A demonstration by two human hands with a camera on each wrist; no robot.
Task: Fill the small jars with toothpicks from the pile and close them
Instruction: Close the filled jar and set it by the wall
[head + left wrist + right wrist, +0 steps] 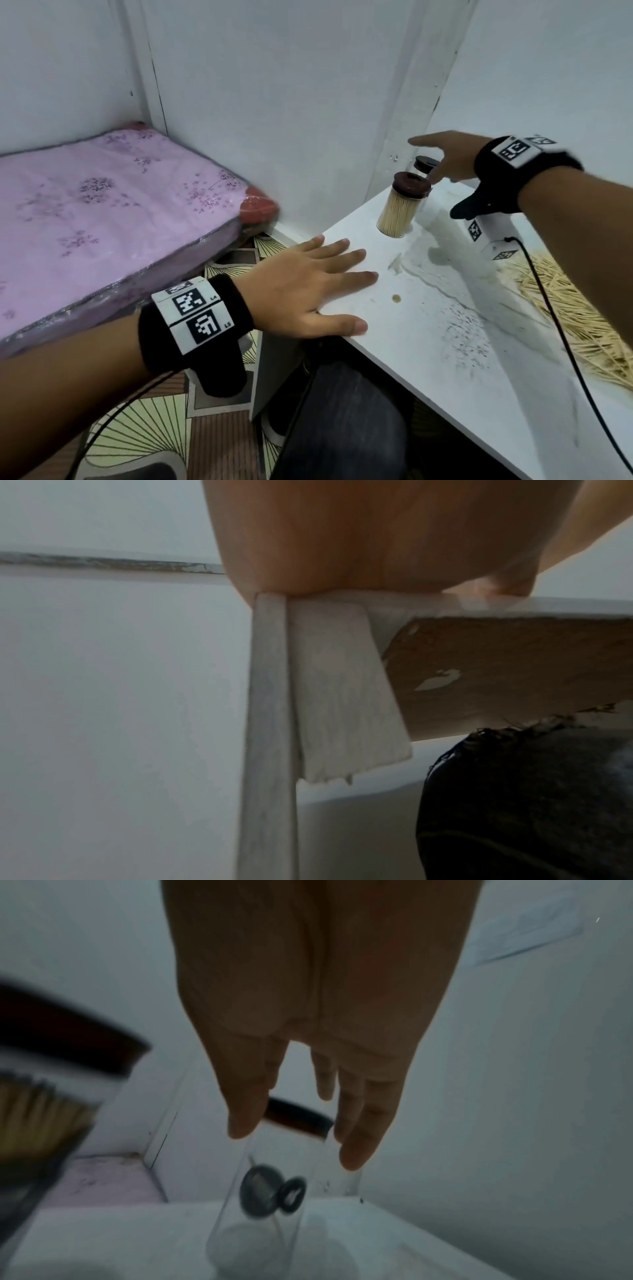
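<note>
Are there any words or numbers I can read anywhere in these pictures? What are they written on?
No clear words or brands anywhere.
Left wristband: black-and-white square code patterns, with tiny marks beside them that look like "L5" and "L4", too small to be sure.
Right wristband: code patterns too; its small print is too blurred to read.
White box under the right wrist: code patterns only.
Filled jar and empty jar: no label visible.

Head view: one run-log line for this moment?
left hand flat on table | right hand open, reaching empty jar | filled jar closed
</note>
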